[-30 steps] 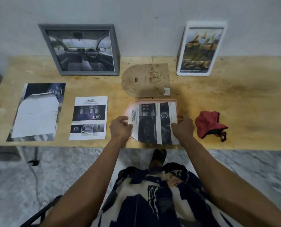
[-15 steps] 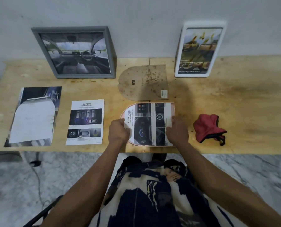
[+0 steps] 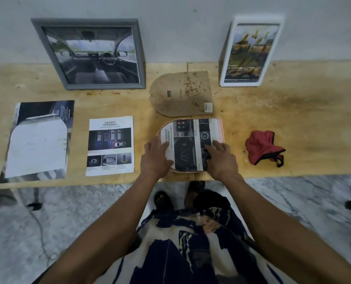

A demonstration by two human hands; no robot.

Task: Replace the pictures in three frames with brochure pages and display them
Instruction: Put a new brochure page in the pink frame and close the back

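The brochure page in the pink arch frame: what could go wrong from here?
1. The brochure page lies loose under flat fingers of the left hand and right hand; it may slide off line in the pink arch frame.
2. The backing board is still off.
3. The frame's near edge sits by the table edge.

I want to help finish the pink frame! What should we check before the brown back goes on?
1. Brochure page lies inside pink arched frame: ok.
2. Left hand and right hand press the page flat: ok.
3. Page edges all tucked in: cannot tell.
4. Brown backing board close behind, free: ok.
5. Red cloth clear of the frame: ok.
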